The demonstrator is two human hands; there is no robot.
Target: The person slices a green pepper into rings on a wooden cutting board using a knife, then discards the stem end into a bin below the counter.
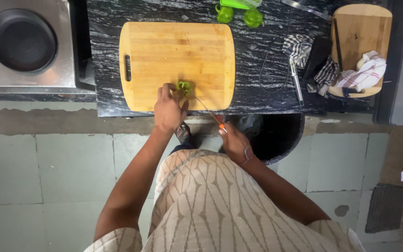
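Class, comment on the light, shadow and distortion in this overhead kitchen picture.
Head view: soft, even light, no hard shadows; wide-angle lens bows the counter edge; cutting board sharp; left hand on the green vegetable; thin knife in the right hand faint.

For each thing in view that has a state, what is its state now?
Green pepper piece: on the near cutting board, pinned by the left hand.
Knife: held by the right hand, blade at the pepper.
Whole green peppers: uncut, behind the board.
Round board: partly covered by cloths.

Matt wooden cutting board [178, 56], glossy speckled stone counter [262, 65], striped cloth [367, 72]
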